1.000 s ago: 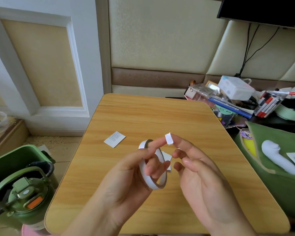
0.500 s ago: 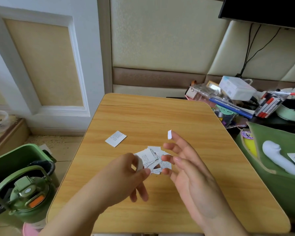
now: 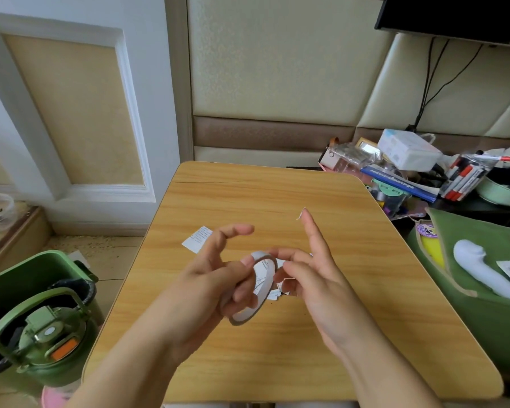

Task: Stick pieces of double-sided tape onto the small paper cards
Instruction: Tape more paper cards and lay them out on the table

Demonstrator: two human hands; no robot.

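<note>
Since the earlier views the tape roll has come back up into sight in the left hand, and the right index finger now points up and away with the cut tape piece clinging beside its tip.

Wooden table: bears the work; one lone printed card lies left of the hands, and a small heap of cards lies directly beneath them, largely hidden.

Green bin with bottle, lower left, and green bag with white object, right: bystanders; cluttered shelf of pens and boxes beyond.

Left hand: fingers curled through and around the roll, thumb on its rim, index finger stretched free; the roll stands on edge, tilted, its open face toward the camera.

Right hand: loosely spread; middle finger and thumb approach the roll's upper rim, whether touching it cannot be told; nothing is pinched; the tape piece merely adheres to the raised fingertip.

Governing relation: the heap of cards lies below and slightly nearer than the right fingertip, between the two hands; the right hand, carrying the piece, is the nearer agent; the piece appears edge-on, so its long axis cannot be read; judged next step, lowering that fingertip onto a card while the roll is held aside.
</note>
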